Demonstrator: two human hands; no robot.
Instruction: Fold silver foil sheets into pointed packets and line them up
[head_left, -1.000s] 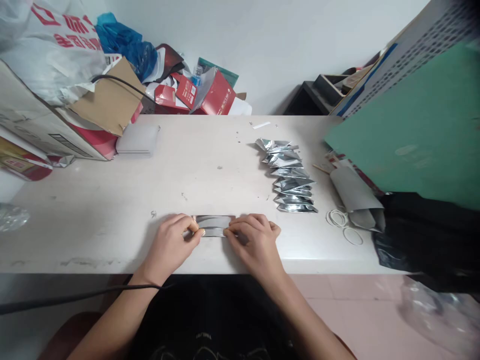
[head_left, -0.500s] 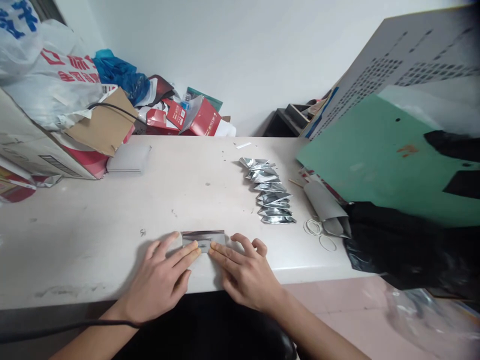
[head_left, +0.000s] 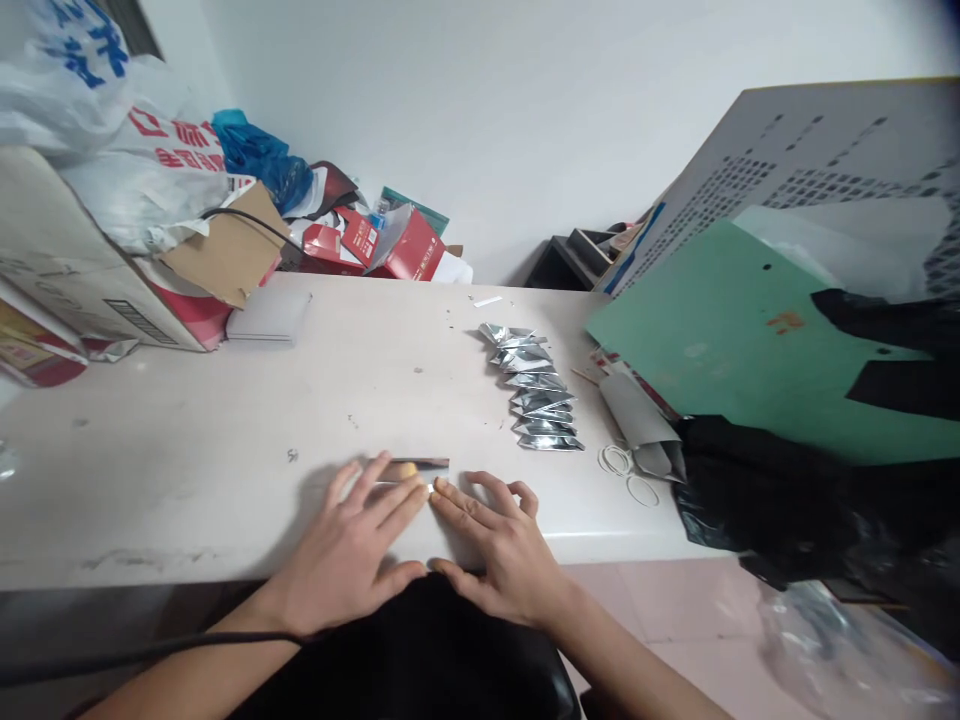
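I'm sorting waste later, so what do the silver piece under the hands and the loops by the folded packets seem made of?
Silver piece: likely metallised foil film, mirror-shiny, sharply creased. Loops: probably rubber bands, thin, matte, off-white, lying limp. Both hands press flat on it.

A flat, shiny silver foil packet [head_left: 417, 467] lay near the tabletop's near edge, its near part covered by both hands' fingertips.

The desk [head_left: 225, 450] lies bare from its middle to the left front, open to a passing hand. To the right a row of foil packets [head_left: 534, 390] blocks the way, with rubber bands [head_left: 626, 472] and a green board [head_left: 750, 340] beyond. Cardboard boxes [head_left: 112, 280] crowd the far left.
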